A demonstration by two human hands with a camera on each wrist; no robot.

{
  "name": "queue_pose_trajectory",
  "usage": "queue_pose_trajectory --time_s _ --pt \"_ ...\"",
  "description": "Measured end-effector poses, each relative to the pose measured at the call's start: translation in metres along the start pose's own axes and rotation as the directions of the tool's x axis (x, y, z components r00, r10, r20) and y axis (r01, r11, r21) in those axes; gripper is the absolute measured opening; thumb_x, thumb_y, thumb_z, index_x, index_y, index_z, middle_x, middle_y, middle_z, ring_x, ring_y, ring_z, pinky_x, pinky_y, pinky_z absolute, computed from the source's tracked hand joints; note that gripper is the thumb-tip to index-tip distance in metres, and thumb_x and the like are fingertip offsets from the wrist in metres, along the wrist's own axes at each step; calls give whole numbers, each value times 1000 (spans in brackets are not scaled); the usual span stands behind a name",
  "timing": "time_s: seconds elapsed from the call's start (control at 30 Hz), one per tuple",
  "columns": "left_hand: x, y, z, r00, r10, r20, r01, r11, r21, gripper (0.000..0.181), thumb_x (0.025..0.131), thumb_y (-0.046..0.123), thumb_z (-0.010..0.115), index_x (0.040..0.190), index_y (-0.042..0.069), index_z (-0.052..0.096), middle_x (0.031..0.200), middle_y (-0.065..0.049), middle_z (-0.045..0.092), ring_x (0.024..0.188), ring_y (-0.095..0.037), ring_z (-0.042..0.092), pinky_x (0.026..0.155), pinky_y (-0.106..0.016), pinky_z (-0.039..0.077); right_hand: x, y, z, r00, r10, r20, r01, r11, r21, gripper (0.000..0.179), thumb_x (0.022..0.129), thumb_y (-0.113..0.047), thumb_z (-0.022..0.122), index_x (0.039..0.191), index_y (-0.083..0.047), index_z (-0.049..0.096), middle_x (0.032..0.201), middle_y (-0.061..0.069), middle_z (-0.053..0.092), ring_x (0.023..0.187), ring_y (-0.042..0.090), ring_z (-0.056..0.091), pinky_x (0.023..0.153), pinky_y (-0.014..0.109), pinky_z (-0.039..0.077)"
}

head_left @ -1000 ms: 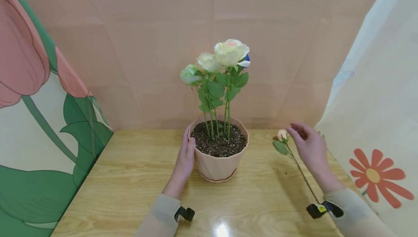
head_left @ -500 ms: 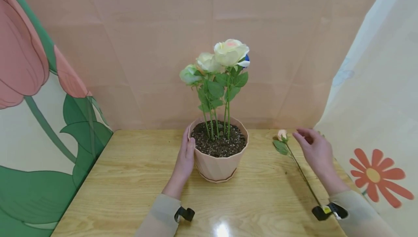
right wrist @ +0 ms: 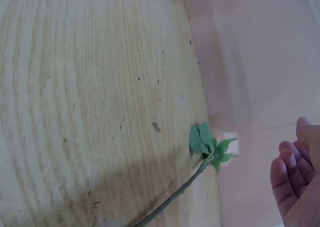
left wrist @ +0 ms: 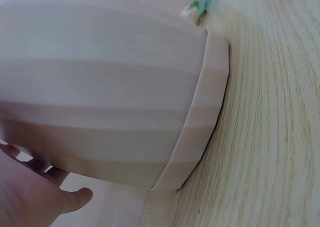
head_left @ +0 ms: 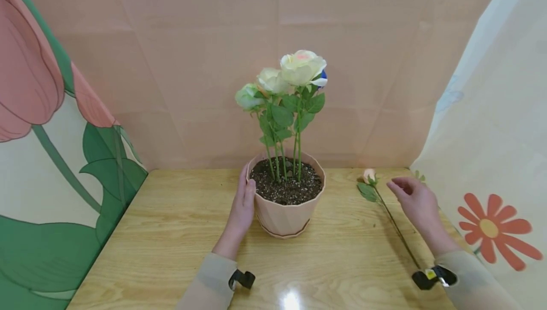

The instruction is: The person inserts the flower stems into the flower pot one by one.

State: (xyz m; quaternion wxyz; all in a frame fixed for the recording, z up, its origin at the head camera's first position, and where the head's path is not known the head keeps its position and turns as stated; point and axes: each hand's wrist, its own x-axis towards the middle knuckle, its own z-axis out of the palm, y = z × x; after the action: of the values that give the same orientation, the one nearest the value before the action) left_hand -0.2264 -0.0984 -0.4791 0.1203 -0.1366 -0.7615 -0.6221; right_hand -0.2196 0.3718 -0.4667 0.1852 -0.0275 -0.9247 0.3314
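A pale pink flowerpot (head_left: 283, 219) of dark soil (head_left: 295, 193) stands upright on its saucer (head_left: 284, 235). Several artificial roses (head_left: 302, 69) rise from the soil, white and pale green, with a bit of blue behind. Against the pot's left side rests my left hand (head_left: 242, 208), its fingers extended along the wall. To the right, a single pale pink rose (head_left: 397, 227) lies on the table, bud toward the back. Just right of its bud hovers my right hand (head_left: 418, 205), fingers loosely bent and holding nothing; the right wrist view shows a gap between them.
The wooden table (head_left: 179, 234) ends at a pink cloth backdrop (head_left: 205, 63). A tulip-printed cloth (head_left: 34, 63) hangs at the left, and one with a red flower (head_left: 491, 229) at the right. Small dark specks (right wrist: 156, 127) dot the tabletop near the rose.
My right hand has moved right and slightly toward me, away from the lone rose's bud. The left hand, the pot and the roses look unchanged.
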Motion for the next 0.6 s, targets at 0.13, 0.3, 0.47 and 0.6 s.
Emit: queue_pose_trajectory --time_s 0.13,0.3,0.47,0.6 --pt "0 0 0 1000 4 -3 -4 1000 -7 57 123 39 28 178 36 15 184 -5 16 165 -39 20 129 -71 18 -1 8 1 999 20 40 -21 1000 17 50 114 -40 64 139 2 70 118 22 74 88 22 69 63 24 55" --pt "1 2 0 1000 -6 -3 6 1000 -29 58 123 35 30 179 32 15 184 -7 15 165 -40 20 129 -71 17 -3 17 3 997 26 76 -27 1000 11 52 115 -41 62 138 4 71 117 24 75 91 30 72 63 27 56" --pt "0 2 0 1000 -13 -5 12 999 -51 59 122 33 30 179 30 14 184 -7 15 165 -41 20 130 -71 18 -8 30 6 995 34 90 -32 999 -21 50 115 -39 62 134 6 73 117 24 76 89 26 71 63 28 56" --pt "-1 0 0 1000 -4 -11 4 1000 -23 58 122 40 30 178 34 16 183 -3 17 164 -40 24 129 -69 22 -13 41 9 993 52 108 -49 998 -35 47 114 -37 64 132 6 73 114 24 77 85 22 68 61 30 54"
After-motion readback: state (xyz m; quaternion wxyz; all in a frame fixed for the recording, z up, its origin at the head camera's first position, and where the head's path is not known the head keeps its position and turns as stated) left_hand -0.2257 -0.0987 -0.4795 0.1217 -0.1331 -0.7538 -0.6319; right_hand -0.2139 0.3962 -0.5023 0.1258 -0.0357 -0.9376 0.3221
